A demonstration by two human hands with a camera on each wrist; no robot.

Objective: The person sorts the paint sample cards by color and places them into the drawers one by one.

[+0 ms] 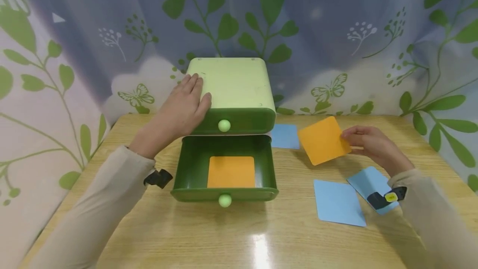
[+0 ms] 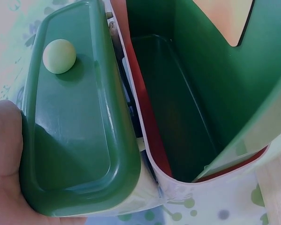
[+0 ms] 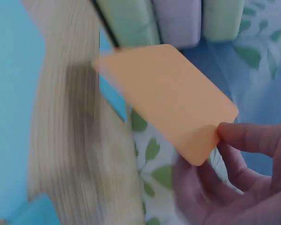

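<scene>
My left hand (image 1: pixel 184 103) rests on the left side of the pale green top (image 1: pixel 235 84) of a small drawer box, fingers extended and together. The box's upper drawer (image 1: pixel 246 120) is closed; its lower drawer (image 1: pixel 186 194) is pulled out. Inside the lower drawer lies an orange square card (image 1: pixel 231 171). To the right of the box, my right hand (image 1: pixel 375 144) pinches another orange square card (image 1: pixel 324 140) by its edge, tilted and raised above the table. The right wrist view shows thumb and fingers at one corner of this card (image 3: pixel 178 103).
Two blue square cards lie at the right front of the table (image 1: pixel 231 244): one flat card (image 1: pixel 340 202) and one card (image 1: pixel 367 182) partly under my right wrist. A third blue card (image 1: pixel 285 136) sits beside the box. A leaf-patterned curtain (image 1: pixel 317 32) hangs behind.
</scene>
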